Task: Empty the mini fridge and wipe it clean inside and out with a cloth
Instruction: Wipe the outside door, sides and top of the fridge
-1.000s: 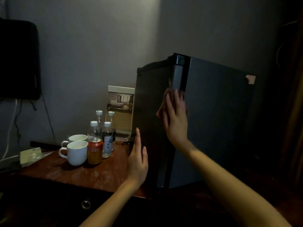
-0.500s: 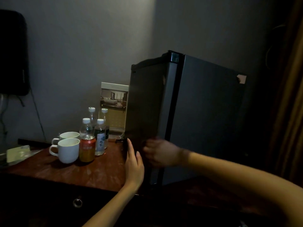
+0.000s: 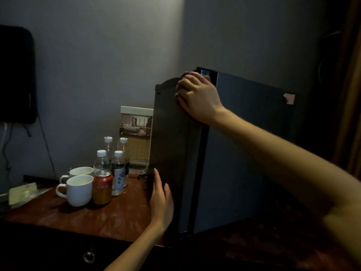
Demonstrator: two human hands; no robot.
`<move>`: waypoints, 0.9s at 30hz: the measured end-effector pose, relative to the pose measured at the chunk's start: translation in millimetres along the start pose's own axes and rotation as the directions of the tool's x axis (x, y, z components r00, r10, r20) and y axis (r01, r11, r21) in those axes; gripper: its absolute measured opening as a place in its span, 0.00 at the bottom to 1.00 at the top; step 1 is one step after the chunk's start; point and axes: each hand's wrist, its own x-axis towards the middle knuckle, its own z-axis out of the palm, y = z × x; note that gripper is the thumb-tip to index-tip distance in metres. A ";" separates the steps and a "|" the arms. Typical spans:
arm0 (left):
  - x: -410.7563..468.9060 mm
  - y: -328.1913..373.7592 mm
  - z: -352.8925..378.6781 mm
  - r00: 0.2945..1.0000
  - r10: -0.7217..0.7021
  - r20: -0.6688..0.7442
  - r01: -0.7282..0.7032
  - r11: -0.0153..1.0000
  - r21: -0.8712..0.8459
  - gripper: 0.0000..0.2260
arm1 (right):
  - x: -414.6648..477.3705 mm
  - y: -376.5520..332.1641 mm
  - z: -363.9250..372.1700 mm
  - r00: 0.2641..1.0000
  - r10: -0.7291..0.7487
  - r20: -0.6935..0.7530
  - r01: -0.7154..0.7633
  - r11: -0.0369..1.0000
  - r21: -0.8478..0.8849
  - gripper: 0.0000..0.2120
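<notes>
Right hand [image 3: 197, 98]: fingers curled over a dark cloth [image 3: 196, 123], pressing it to the mini fridge [image 3: 244, 153] near its top.
Left hand [image 3: 161, 202]: fingers straight, flat against the fridge's lower side.

Reddish wooden worktop [image 3: 117, 218], dark mini fridge [image 3: 244, 153] standing on its right, two white mugs [image 3: 79, 190] left, orange can [image 3: 102, 189] beside them, four capped bottles [image 3: 118, 173] behind, photo card [image 3: 135, 133] upright at back, pale packet [image 3: 21, 192] far left
</notes>
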 end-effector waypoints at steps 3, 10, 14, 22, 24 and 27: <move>2.2 -2.1 4.8 1.000 -0.003 -0.015 0.002 1.000 -0.029 0.25 | -23.0 -21.3 9.9 0.999 0.021 0.027 -0.022 0.999 0.037 0.18; -3.7 -8.9 0.2 0.995 -0.101 -0.012 0.101 0.994 -0.053 0.25 | -106.8 -80.7 23.4 0.988 -0.133 0.076 0.118 0.977 0.179 0.18; -13.9 -12.7 -2.5 0.984 -0.179 -0.004 0.178 0.979 -0.104 0.25 | -161.0 -120.6 30.7 0.961 -0.220 0.169 0.170 0.948 0.269 0.10; -33.2 -6.1 -25.8 0.966 -0.253 -0.048 0.247 0.962 -0.115 0.22 | -266.0 -213.0 33.9 0.640 -0.402 0.655 0.057 0.875 0.481 0.14; -35.2 -3.7 -34.5 0.952 -0.292 -0.090 0.277 0.949 -0.149 0.22 | -263.4 -220.9 18.8 0.729 -0.266 0.630 -0.140 0.843 0.518 0.15; -36.7 2.3 -40.5 0.910 -0.394 -0.130 0.353 0.900 -0.257 0.21 | -252.8 -228.7 -2.7 0.686 0.045 0.727 -0.654 0.476 0.588 0.22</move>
